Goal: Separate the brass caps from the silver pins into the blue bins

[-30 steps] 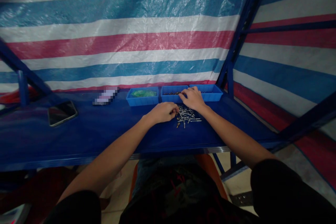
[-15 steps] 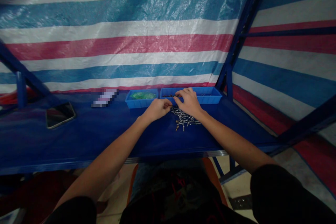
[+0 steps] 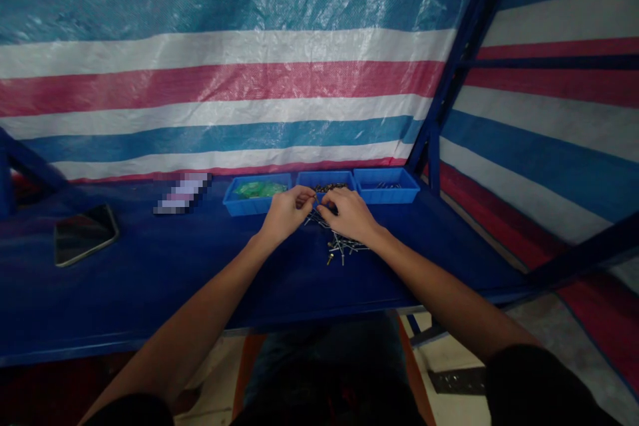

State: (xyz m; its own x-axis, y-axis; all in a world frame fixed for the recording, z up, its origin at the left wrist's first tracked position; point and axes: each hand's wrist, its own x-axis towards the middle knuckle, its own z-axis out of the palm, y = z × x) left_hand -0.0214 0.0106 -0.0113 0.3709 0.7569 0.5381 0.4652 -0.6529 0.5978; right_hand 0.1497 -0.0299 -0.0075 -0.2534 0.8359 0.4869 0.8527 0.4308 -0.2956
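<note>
My left hand (image 3: 289,212) is closed in a pinch beside the middle bin; a thin piece, too small to name, shows at its fingertips. Close to its right, my right hand (image 3: 345,213) has thumb and fingers bent together, and what they hold is hidden. Beneath and in front of both hands lies a loose pile of thin metal rivet-like pins (image 3: 342,245) on the blue table. Small brown parts (image 3: 330,188) fill part of the middle blue bin (image 3: 324,177). The left blue bin (image 3: 257,207) holds green items, and a few pins lie in the right blue bin (image 3: 392,196).
A dark phone (image 3: 86,234) lies on the blue table (image 3: 190,279) at the left. Nearer the bins is a blurred-out flat item (image 3: 182,193). Striped sheeting hangs behind and at the right, with a blue metal post (image 3: 433,126) at the table's right back corner.
My right hand has come back from over the middle bin to beside my left hand, uncovering the bins. The view has shifted slightly, so the phone and bins appear further left.
</note>
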